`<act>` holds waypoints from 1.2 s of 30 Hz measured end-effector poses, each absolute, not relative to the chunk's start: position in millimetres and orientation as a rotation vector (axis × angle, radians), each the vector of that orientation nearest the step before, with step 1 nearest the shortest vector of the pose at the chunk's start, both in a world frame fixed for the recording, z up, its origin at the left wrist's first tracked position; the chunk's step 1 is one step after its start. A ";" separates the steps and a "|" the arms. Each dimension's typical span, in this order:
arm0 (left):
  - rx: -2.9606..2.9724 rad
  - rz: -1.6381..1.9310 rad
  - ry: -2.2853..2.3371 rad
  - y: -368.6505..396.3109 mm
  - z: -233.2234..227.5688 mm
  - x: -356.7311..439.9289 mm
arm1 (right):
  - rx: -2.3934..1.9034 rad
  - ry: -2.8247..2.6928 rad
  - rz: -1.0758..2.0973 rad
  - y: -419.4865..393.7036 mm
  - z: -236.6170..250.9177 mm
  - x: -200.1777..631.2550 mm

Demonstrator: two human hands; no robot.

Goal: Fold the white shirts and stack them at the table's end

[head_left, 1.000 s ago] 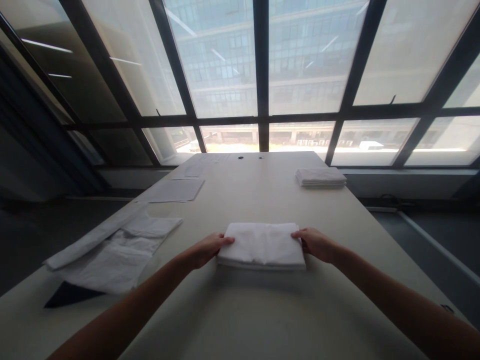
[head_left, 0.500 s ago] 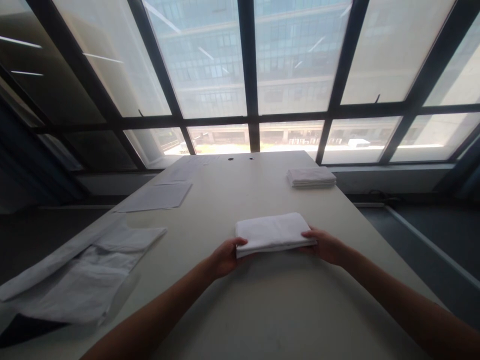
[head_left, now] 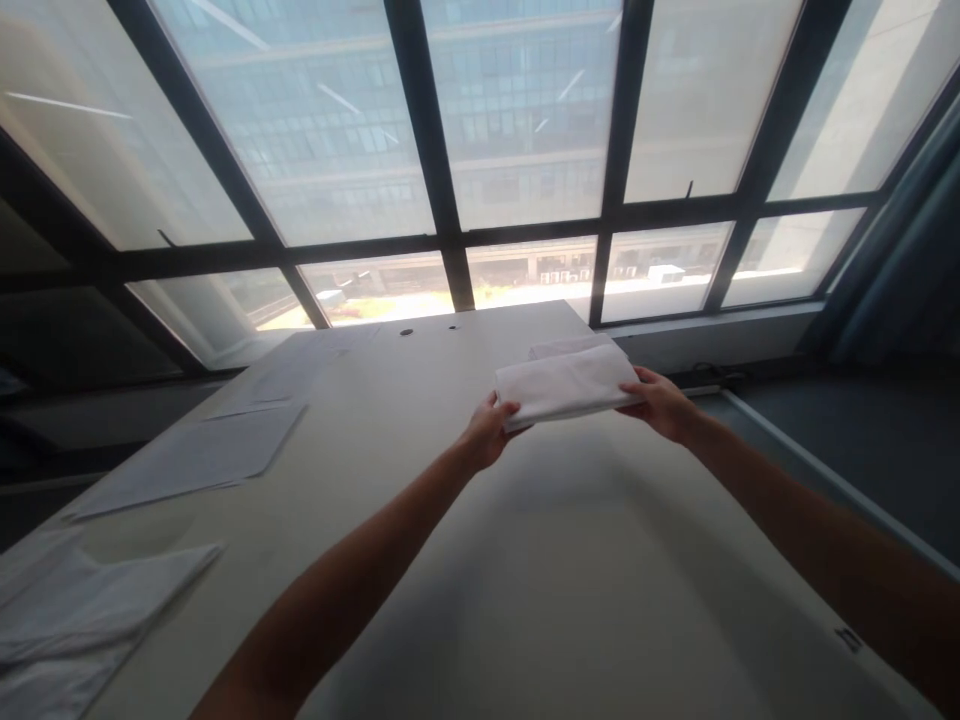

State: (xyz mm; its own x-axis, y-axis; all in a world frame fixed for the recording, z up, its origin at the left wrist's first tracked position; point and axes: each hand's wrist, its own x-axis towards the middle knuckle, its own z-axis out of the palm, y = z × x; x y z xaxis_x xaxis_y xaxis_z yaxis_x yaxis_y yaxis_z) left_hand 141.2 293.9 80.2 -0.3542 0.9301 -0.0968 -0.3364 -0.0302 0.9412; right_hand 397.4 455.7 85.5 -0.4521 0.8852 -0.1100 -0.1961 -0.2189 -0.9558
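I am looking along a long pale table (head_left: 570, 560) that is running out from under my arms toward a wall of windows (head_left: 480, 150) beyond my hands. Far to the left of my left hand, flat sheets (head_left: 187, 455) are lying on the tabletop, and nearer to me on that same side crumpled white cloth (head_left: 82, 610) is spreading over the table's edge. Just past my hands a stack (head_left: 559, 347) of folded white cloth is sitting near the table's far right corner, and only its top edge is showing behind what I am holding.

I am carrying a folded cloth (head_left: 566, 385) between both hands, lifted off the table and tilting so that its right end is riding higher than its left. It is hanging in front of the stack; I cannot tell whether the two are touching.

My left hand (head_left: 489, 432) is gripping the cloth's near left corner, thumb on top and fingers curling underneath. My right hand (head_left: 661, 402) is clasping the right end, fingers tucked under the fold. Both arms are reaching well forward, nearly straight, the left one crossing the table from the lower left and the right one coming in from the lower right.
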 end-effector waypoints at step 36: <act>1.691 0.744 2.358 497.1 18.4 44.9 | -1.747 -2.018 0.405 675.7 28.8 366.8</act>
